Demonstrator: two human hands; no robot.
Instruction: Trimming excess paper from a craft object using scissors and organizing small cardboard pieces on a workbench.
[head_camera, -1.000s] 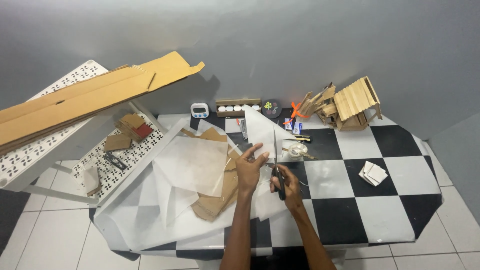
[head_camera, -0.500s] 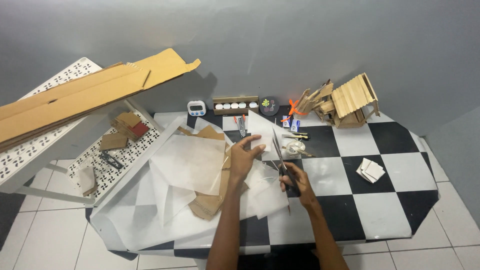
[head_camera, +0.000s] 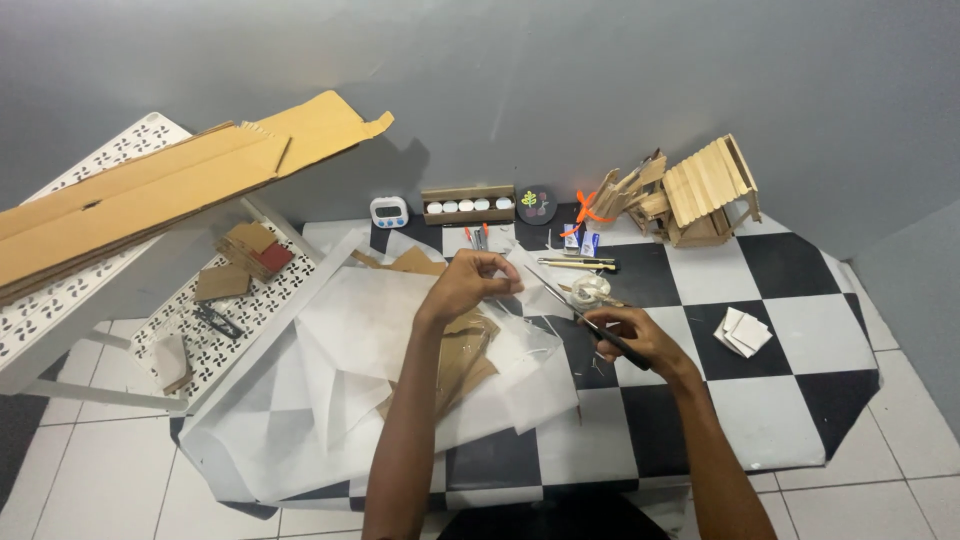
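My left hand is raised over the table and pinches the edge of a thin translucent sheet. In my right hand I grip a slim dark-handled knife whose blade tip points up-left toward the sheet. Under both hands lie more translucent sheets and brown cardboard pieces on the black-and-white checkered table.
A stick-built model house stands at the back right, beside a small timer, a wooden tray of white pots and orange scissors. Small white squares lie to the right. Long cardboard rests on white perforated shelves on the left.
My left hand has lifted off the sheets and now pinches the thin sheet's edge. My right hand with the knife has shifted slightly right, the blade angled toward the sheet.
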